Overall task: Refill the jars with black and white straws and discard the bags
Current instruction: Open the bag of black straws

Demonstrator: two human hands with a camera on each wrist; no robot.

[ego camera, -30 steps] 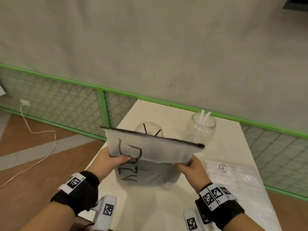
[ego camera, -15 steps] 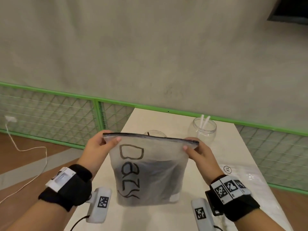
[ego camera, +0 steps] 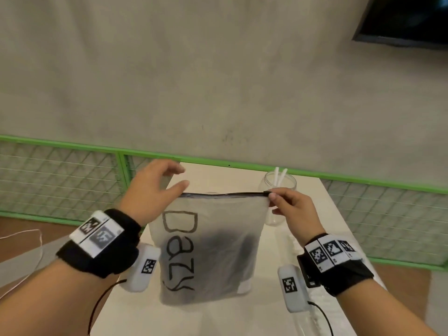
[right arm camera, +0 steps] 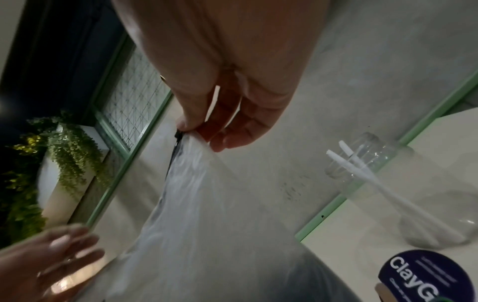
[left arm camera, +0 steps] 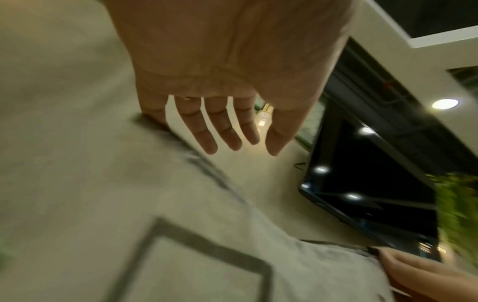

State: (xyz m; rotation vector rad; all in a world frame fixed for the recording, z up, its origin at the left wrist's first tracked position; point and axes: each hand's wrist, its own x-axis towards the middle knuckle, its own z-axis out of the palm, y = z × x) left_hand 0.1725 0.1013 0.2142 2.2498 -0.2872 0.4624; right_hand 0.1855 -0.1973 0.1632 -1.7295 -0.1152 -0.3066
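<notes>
From the head view, a frosted zip bag (ego camera: 208, 248) hangs upright over the white table (ego camera: 218, 318), dark straws showing dimly through its lower half and hand-drawn letters on its face. The right hand (ego camera: 291, 209) pinches the bag's top right corner at the black zip strip — thumb and forefinger closed on it. The left hand (ego camera: 152, 190) hovers at the top left corner with fingers spread and loose, holding nothing. Behind the bag stands a clear jar (ego camera: 281, 187) with two white straws (ego camera: 278, 175) in it; a second jar's rim barely shows above the zip.

The left wrist view is blurred: the left hand's fingers (left arm camera: 209, 130) reach out straight and apart above the bag (left arm camera: 232, 255).

In the right wrist view, the right hand's fingertips (right arm camera: 196, 124) clamp the bag's corner — the plastic (right arm camera: 191, 204) falls away below. The jar (right arm camera: 403, 196) with white straws (right arm camera: 383, 183) stands on the table to the side, well apart from the bag.
</notes>
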